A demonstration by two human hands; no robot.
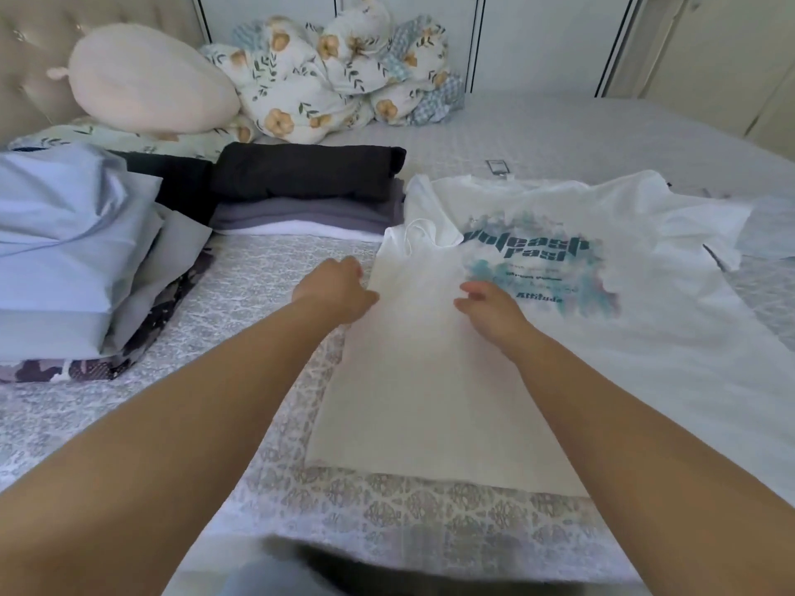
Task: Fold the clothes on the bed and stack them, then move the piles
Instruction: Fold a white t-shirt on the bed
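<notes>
A white tee (602, 337) lies flat on the bed (559, 131), print up, its left side already folded in over the body. The left hand (340, 290) curls its grip around the folded edge, pinching the cloth. The right hand (494, 311) rests palm down on the folded panel, fingers loosely spread, holding nothing.

To do this step well, I judge the panel should be smoothed flat and its edge kept straight before the far sleeve is brought in to match; the bunched sleeve near the print wants tucking flat.

Just left of the tee stands a folded pile (309, 187), dark piece on top. Farther left sits a looser blue heap (69, 251). Beyond the tee lies a flowered quilt (335, 75). Nothing blocks the fold.
</notes>
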